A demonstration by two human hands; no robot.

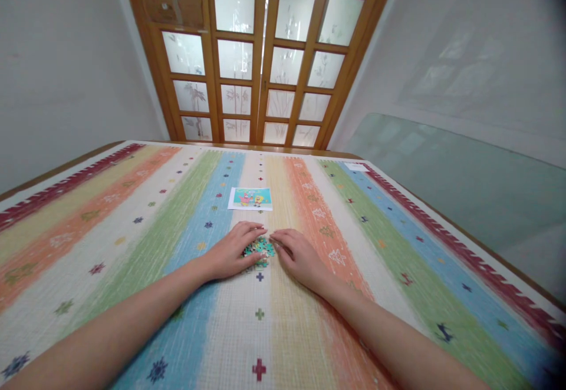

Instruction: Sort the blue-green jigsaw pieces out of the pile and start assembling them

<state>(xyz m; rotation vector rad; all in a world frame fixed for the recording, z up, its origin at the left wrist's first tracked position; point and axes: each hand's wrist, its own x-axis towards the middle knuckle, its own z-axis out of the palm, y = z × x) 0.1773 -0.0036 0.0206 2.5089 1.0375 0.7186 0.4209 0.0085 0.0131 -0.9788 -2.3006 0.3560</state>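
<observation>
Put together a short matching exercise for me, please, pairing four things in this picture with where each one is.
Things
1. Cartoon picture card
2. Left hand
3. Wooden doors with glass panes
4. Right hand

Places
A. At the right side of the jigsaw puzzle pieces
B. Beyond the far edge of the striped tablecloth
C. On the cloth, farther away than both hands
D. At the left side of the jigsaw puzzle pieces

Pairs: 1-C, 2-D, 3-B, 4-A

Shows maroon, yellow, orange, white, green and blue stripes with printed motifs on the tablecloth [294, 313]; teal and white on the puzzle pieces [264, 248]; aqua, pink and yellow on the card [251, 198].
</observation>
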